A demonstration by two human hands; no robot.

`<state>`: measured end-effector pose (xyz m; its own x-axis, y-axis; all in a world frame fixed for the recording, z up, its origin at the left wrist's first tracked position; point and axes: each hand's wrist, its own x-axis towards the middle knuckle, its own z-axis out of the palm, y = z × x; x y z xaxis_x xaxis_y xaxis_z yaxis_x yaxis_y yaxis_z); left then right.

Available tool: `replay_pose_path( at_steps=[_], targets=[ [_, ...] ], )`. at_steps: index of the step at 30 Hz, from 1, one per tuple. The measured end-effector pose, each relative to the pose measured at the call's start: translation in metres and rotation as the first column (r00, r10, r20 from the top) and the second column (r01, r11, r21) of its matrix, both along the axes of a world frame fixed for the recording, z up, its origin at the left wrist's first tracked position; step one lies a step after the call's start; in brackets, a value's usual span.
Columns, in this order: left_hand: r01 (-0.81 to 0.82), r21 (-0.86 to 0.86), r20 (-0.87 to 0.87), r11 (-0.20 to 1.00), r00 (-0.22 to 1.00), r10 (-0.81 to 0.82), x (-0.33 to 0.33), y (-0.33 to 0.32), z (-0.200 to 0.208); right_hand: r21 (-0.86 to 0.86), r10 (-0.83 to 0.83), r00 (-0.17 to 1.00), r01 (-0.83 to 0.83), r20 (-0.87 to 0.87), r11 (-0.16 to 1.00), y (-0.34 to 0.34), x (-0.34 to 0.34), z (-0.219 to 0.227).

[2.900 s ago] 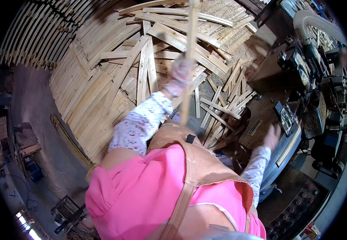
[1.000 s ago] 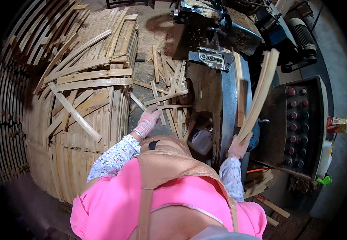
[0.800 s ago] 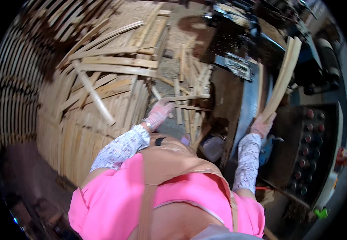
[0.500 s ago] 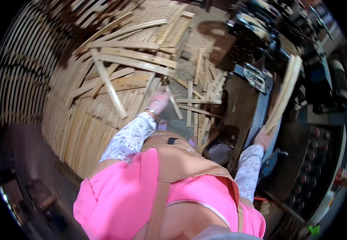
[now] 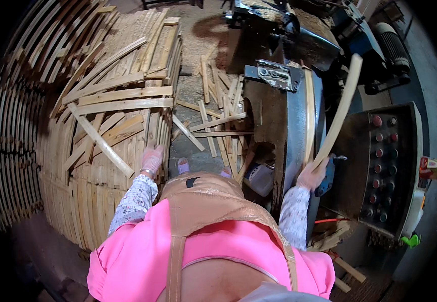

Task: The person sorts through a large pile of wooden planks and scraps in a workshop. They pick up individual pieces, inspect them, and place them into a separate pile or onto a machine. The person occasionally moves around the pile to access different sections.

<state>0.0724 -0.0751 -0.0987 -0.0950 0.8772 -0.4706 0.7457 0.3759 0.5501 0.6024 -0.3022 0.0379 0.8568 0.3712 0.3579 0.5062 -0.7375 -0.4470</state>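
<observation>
Left hand [image 5: 152, 159] has just shifted left to the stack's [image 5: 97, 206] right edge, fingers too blurred to tell open or closed, so only the right hand's [image 5: 311, 176] fingers grip the curved strip [image 5: 342, 110], along the desk's [image 5: 293, 121] right edge.

Shows metal counter [image 5: 296, 118] at right, bearing one long pale strip [image 5: 309, 113] laid lengthwise, plus metal fitting [image 5: 277, 75] at far end. Shows broad stack of boards [image 5: 88, 209] at left, topped with loose slats [image 5: 124, 104] at crossing angles. On grey floor [image 5: 182, 154] between, shows narrow offcuts [image 5: 218, 122] in crisscross heap, with sawdust [image 5: 193, 48] farther back.
</observation>
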Motion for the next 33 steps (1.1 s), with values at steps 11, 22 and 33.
replay_pose_path(
  at_steps=[11, 22, 33],
  targets=[
    [0.055, 0.216, -0.037, 0.975, 0.998, -0.048, 0.046, 0.037, 0.052, -0.007, 0.266, 0.963, -0.266, 0.035, 0.964, 0.14, 0.064, -0.016],
    [-0.513, 0.252, -0.546, 0.82, 0.625, 0.558, -0.106, 0.015, -0.009, -0.388, 0.153, 0.982, -0.099, 0.11, 0.916, -0.134, -0.042, -0.029],
    [-0.869, 0.07, -0.018, 0.491, 0.491, 0.871, -0.148, -0.019, -0.003, -0.519, 0.07, 0.99, 0.006, 0.126, 0.855, 0.029, 0.021, -0.03]
  ],
)
